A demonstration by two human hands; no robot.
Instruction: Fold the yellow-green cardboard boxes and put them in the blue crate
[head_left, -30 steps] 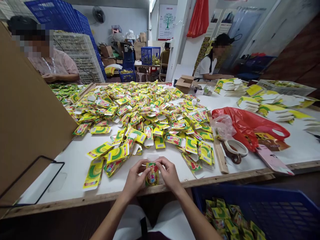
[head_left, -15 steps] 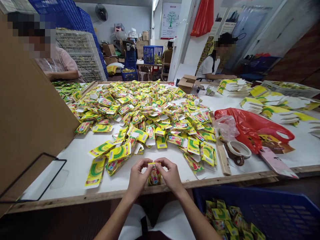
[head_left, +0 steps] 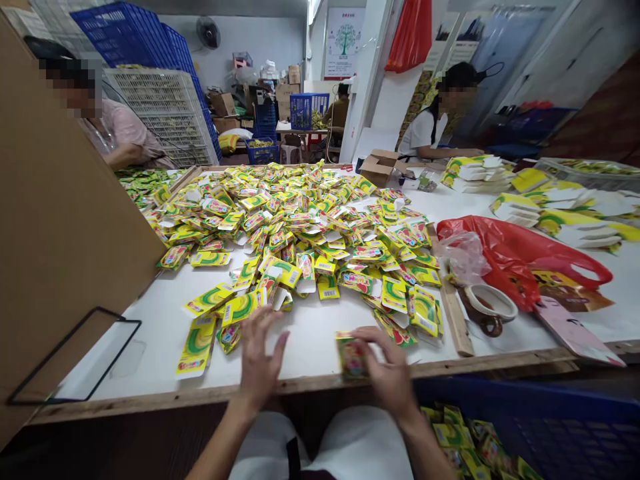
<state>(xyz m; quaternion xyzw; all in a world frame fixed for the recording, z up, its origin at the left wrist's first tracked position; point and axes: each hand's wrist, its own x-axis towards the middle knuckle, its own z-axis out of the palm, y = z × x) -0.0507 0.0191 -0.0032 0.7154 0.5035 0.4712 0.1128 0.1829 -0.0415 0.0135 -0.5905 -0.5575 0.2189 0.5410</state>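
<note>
A small yellow and green printed box (head_left: 351,357) is held by my right hand (head_left: 387,370) at the table's front edge, the thumb and fingers closed on its right side. My left hand (head_left: 261,353) is apart from it, fingers spread, holding nothing. Just beyond the left hand's fingertips lie several similar boxes (head_left: 243,307), some with white end flaps standing out. A broad heap of the same small boxes (head_left: 300,220) covers the middle and back of the white table (head_left: 310,333).
Below the table on the right, a blue basket (head_left: 565,413) holds several boxes. A wooden strip (head_left: 457,320), a mug (head_left: 487,307), a red plastic bag (head_left: 500,253) and a pink flat item (head_left: 575,327) lie right. A large cardboard sheet (head_left: 75,220) stands left. Two people sit across.
My left hand has let go of the box and moved left, its fingers opening. My right hand has carried the box to the right. The view has shifted slightly.
</note>
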